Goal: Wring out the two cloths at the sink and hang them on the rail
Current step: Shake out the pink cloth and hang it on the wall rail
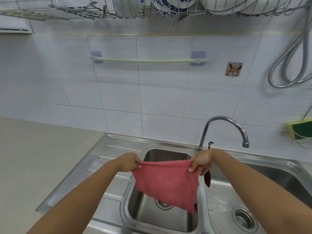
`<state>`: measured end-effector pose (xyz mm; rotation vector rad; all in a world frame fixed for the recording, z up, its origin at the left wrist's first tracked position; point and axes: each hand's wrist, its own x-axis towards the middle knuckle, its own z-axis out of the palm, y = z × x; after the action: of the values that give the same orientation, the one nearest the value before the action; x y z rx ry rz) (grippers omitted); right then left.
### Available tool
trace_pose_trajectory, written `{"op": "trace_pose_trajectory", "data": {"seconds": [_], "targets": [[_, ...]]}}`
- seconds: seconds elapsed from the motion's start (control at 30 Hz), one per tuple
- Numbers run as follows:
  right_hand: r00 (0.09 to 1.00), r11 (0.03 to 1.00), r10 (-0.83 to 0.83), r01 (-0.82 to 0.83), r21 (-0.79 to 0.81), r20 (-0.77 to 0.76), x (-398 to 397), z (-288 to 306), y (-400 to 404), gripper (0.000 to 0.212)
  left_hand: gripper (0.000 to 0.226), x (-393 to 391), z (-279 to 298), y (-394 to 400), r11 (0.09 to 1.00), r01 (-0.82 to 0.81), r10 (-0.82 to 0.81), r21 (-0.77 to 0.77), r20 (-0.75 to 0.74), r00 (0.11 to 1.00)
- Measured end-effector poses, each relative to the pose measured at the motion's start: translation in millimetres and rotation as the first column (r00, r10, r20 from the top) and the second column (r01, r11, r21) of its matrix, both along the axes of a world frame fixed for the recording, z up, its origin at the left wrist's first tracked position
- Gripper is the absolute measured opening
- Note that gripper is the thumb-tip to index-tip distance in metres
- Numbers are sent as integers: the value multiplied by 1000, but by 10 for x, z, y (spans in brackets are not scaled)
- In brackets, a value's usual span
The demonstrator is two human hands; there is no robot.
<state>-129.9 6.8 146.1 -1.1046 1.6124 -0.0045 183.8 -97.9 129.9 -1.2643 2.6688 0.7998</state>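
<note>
Left hand [129, 162] and right hand [201, 160] pinch the pink cloth [166, 181] spread over the sink [118, 144]; rail [148, 60] bare, so hanging remains, likely the second cloth too

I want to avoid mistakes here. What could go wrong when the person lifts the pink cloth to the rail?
1. The pink cloth is pinched only at its top corners by the left hand and right hand; it may slip.
2. The rail hangs beyond the tap; the cloth could snag.
</note>
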Motion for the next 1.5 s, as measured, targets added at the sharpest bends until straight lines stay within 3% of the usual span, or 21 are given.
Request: {"op": "trace_pose_trajectory", "data": {"seconds": [0.07,0.13,0.2,0.27,0.3,0.33,0.37,0.4,0.43,0.47,0.5,0.57,0.67,0.8,0.93,1.1,1.27,1.4,1.5], "targets": [[986,978,-32,-2,-210,-162,73,72,-116,5,18,6,114,-89,997,-41,39,-73,-25,999],[946,852,-143,-31,-522,-291,138,226,-284,15,25,1,282,-212,967,-151,127,-206,-127,984],[911,566,-344,6,-824,-229,258,468,-423,34,38,-38,550,-288,893,-359,218,-270,-439,872],[857,144,-505,-40,-989,-108,371,736,-513,45,44,-72,847,-300,769,-540,141,-343,-733,665],[826,-29,-555,-136,-990,-97,402,830,-552,49,44,-74,959,-316,688,-590,62,-423,-776,628],[785,-93,-599,-265,-960,-159,382,861,-592,50,42,-48,1041,-345,625,-580,18,-523,-732,681],[722,-3,-617,-401,-916,-314,318,843,-628,47,36,-10,1067,-393,637,-480,34,-603,-601,799],[657,217,-551,-482,-849,-514,240,773,-630,39,30,19,1042,-402,740,-314,76,-594,-390,917],[618,492,-402,-477,-728,-676,178,651,-610,31,27,38,935,-382,871,-138,70,-471,-158,985],[642,694,-225,-422,-583,-733,141,524,-570,27,24,48,788,-342,954,-27,26,-299,-8,1000],[689,789,-113,-375,-486,-716,115,406,-531,24,21,51,635,-299,980,-4,11,-198,37,999],[754,810,-99,-317,-493,-649,123,310,-479,22,19,43,432,-262,983,-43,40,-180,-22,999],[823,767,-185,-221,-602,-537,180,347,-439,31,19,11,365,-296,977,-101,73,-190,-148,986],[824,647,-373,-99,-756,-427,176,328,-372,39,27,-20,416,-310,965,-189,104,-182,-395,913],[848,703,-325,-81,-707,-420,237,159,-329,37,26,28,301,-331,956,-123,48,-266,-273,961],[873,596,-445,121,-794,-201,412,214,-401,42,26,55,326,-335,927,-297,188,-229,-400,897],[857,596,-495,218,-772,-140,554,87,-425,27,28,137,283,-364,927,-318,231,-199,-367,901],[844,533,-535,311,-787,-29,523,178,-540,22,24,249,343,-528,926,-338,243,-167,-420,874],[893,632,-444,367,-683,69,507,226,-564,6,15,298,352,-590,931,-327,243,-165,-390,888]]}}
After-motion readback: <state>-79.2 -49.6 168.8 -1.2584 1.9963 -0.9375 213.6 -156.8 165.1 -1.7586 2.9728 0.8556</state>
